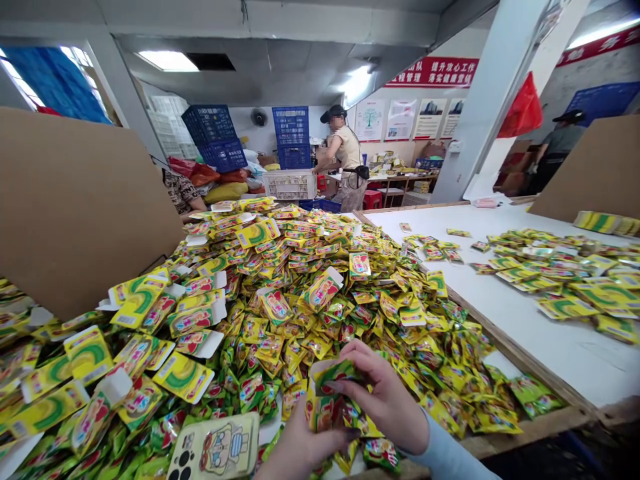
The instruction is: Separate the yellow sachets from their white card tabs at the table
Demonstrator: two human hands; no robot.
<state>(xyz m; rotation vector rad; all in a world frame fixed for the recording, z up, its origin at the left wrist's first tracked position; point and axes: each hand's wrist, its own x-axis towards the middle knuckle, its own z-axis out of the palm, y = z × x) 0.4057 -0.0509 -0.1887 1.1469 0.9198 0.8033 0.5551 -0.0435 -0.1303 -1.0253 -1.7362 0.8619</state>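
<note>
On my feed the left hand and right hand sit together, clamped on a small bunch of yellow-green foil sachets at the near edge of the sprawling sachet heap, apparently pinched tight so none slip away.

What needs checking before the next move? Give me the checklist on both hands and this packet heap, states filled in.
Right hand grip on the green-and-yellow packet: ok, fingers close around it.
Left hand hold on the lower packets: cannot tell, partly hidden.
Packet heap beside the upright cardboard sheet: ok, sheet stands against it.
Wooden rail: ok, heap stops against it.
Phone in a cartoon case: not ok, it appears to rest on loose packets by the left hand.
</note>
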